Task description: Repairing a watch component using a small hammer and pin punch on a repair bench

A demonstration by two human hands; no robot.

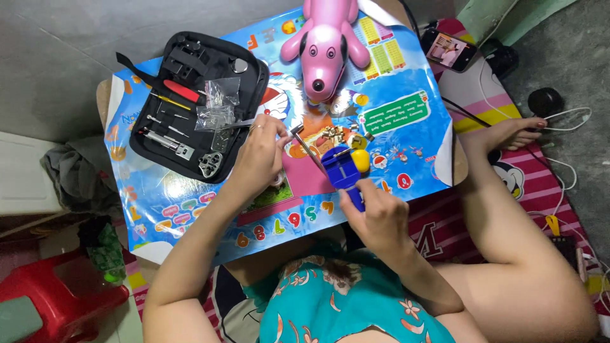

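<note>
My left hand (259,159) has its fingers pinched around a small hammer (304,145), whose thin handle slants down toward my right hand (380,219). My right fingers are closed on the lower end of a blue watch-link tool (342,171), which rests on the tabletop (406,136) between my two hands. A yellow knob (360,160) sits just beside the tool, on its far side. Beyond my left fingers lies an open black tool case (197,101); ahead of both hands stands a pink toy dog (325,47).
</note>
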